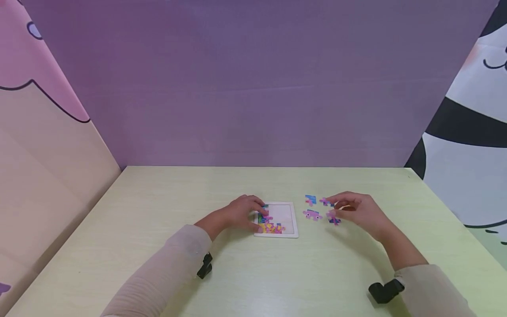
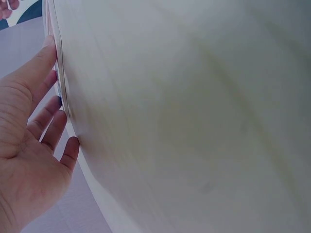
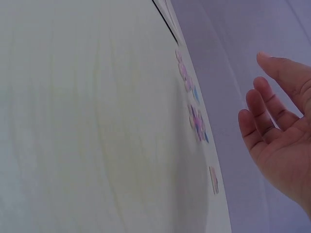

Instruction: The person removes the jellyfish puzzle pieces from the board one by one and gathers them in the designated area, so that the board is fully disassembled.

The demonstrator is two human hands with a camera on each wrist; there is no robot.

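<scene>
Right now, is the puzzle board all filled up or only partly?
Only partly. The puzzle board has colored pieces along its left and bottom, the rest is bare white, and loose pieces lie on the table beside it.

Head view: looks forward and down from above the near table [image 1: 158, 211] edge, purple backdrop filling the upper frame, both forearms entering from below. Left wrist view: very close, skims the tabletop, left hand [image 2: 29, 145] at frame left. Right wrist view: equally close, right hand [image 3: 279, 141] at frame right. Loose puzzle pieces [image 3: 197, 121] appear in both right wrist and head views.
</scene>
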